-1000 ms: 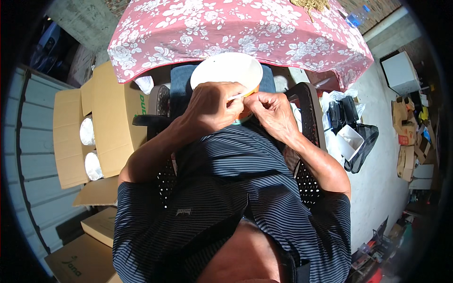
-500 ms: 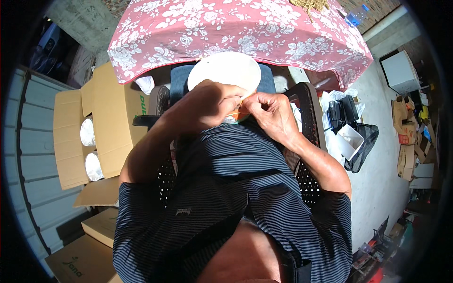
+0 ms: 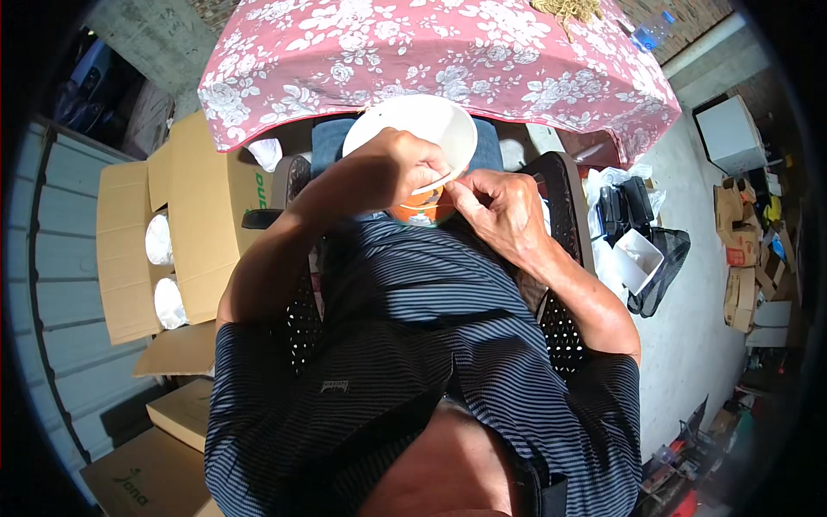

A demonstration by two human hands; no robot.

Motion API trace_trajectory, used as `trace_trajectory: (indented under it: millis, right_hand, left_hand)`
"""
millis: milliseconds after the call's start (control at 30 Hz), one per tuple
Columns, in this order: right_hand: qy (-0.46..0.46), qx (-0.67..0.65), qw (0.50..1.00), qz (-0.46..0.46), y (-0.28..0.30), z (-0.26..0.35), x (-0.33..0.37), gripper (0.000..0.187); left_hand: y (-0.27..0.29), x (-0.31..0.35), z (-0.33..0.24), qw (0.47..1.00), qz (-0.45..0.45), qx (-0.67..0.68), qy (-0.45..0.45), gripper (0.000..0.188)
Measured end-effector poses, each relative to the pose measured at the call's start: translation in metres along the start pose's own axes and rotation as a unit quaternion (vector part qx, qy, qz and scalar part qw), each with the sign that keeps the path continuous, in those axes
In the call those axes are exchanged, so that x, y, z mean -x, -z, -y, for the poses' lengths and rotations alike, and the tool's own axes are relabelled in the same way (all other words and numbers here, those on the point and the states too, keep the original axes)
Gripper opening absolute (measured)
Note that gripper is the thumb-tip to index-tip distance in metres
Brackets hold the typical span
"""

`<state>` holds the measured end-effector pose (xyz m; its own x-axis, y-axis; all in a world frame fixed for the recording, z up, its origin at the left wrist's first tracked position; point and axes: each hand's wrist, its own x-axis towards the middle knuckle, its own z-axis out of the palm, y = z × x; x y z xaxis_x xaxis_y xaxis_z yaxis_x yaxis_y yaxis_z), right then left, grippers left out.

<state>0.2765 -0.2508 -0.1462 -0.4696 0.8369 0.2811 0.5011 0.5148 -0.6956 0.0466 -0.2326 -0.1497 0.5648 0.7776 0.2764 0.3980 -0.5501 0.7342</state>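
A round bucket [image 3: 448, 125], white inside with a printed orange outer side, rests tilted at my lap. My left hand [image 3: 409, 164] is closed over its near rim, fingers bent down on the inside of the wall. At the right part of that rim my right hand [image 3: 506, 211] is closed in a pinch, thumb and forefinger pressed together beside the bucket. A thin pale strand [image 3: 435, 205] crosses the orange side toward my right fingertips. What exactly those fingertips hold is too small to tell.
A table with a pink floral cloth [image 3: 448, 52] stands ahead, golden cord [image 3: 564, 9] on it. Chair arms [image 3: 564, 207] flank me. An open cardboard box [image 3: 202, 215] with white round items stands left. Black bags and a white container [image 3: 637, 258] lie on the right floor.
The bucket's rim has tipped, so more of its inside and orange outer side show. My left hand has shifted slightly up along the rim; my right hand stays close by.
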Motion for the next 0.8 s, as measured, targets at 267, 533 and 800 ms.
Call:
trace_trajectory:
  millis: [267,533,800]
  right_hand:
    - [-0.007,0.002,1.0,0.008,-0.003,-0.008,0.0,0.025]
    - [-0.101,-0.149,0.982,0.049,-0.005,-0.021,-0.003,0.022]
    - [0.035,-0.097,0.994,0.022,0.005,-0.012,-0.006,0.035]
  left_hand:
    - [-0.004,0.001,-0.006,0.998,-0.026,-0.041,-0.036,0.012]
    - [-0.003,0.007,-0.006,0.999,-0.024,-0.021,-0.003,0.01]
    - [0.003,0.009,-0.005,0.999,-0.025,-0.014,0.044,0.015]
